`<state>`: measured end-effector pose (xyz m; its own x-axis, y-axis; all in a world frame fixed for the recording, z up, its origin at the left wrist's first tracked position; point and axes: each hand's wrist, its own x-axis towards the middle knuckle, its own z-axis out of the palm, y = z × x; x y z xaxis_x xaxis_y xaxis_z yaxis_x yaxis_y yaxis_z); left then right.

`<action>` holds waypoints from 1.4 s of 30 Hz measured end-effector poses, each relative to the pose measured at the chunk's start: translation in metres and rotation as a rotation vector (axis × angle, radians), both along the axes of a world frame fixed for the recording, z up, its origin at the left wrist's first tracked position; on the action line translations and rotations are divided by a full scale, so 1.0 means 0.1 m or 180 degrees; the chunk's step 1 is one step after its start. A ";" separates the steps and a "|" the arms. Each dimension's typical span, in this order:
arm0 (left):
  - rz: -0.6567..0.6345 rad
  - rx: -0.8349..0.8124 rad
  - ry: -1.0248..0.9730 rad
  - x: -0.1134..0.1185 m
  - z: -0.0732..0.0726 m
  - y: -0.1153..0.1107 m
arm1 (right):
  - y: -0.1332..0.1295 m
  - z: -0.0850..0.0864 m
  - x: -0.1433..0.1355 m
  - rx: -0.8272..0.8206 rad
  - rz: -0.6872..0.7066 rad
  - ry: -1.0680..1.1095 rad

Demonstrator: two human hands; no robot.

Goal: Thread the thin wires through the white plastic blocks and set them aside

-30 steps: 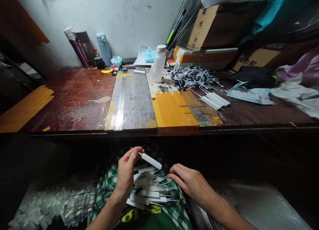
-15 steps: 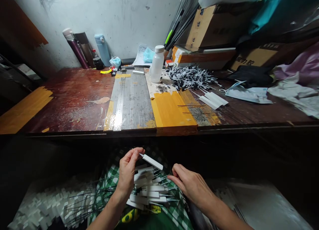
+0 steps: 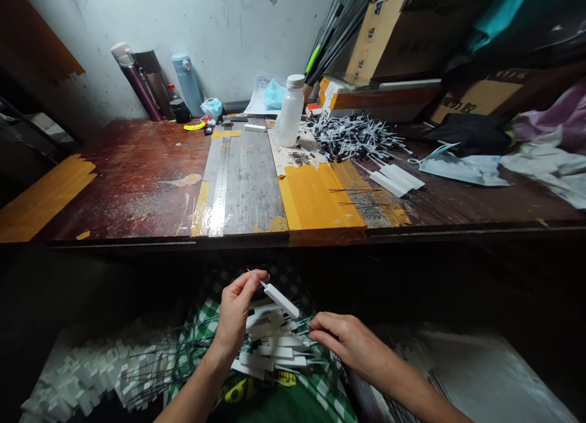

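Pinched by its thin pale stem, a slim white block (image 3: 281, 300) slants down to the right from my left hand (image 3: 235, 304). Just beyond its lower end is my right hand (image 3: 345, 337), thumb and forefinger pressed together. Whatever fine thing lies between those fingertips is too small to make out. Below both hands, several similar white blocks (image 3: 256, 361) with thin stems and dark wires lie on the green checked apron (image 3: 327, 392) over my lap.
A heap of white blocks (image 3: 68, 374) lies low at the left. On the table (image 3: 151, 197) are a steel ruler (image 3: 222, 185), a white bottle (image 3: 290, 115), a pile of black-and-white stems (image 3: 357, 136), several thin black wires (image 3: 361, 204) and more white blocks (image 3: 389, 182). The table's front edge is above my hands.
My right hand has drawn its fingers closer together near the block's lower end. The block tilts slightly more steeply in my left hand. The camera view has shifted a little.
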<state>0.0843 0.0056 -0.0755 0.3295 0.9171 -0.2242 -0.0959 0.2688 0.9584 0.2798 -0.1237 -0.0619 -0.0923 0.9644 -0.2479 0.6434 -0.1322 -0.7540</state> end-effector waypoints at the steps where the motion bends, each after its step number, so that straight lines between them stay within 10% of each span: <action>1: -0.0002 -0.0005 -0.0003 0.00 -0.01 0.00 | 0.00 -0.01 0.00 -0.0021 -0.0042 0.0000; 42: -0.0046 -0.0437 -0.0177 0.18 -0.03 -0.18 | -0.08 -0.16 -0.27 0.0003 -0.0201 -0.1046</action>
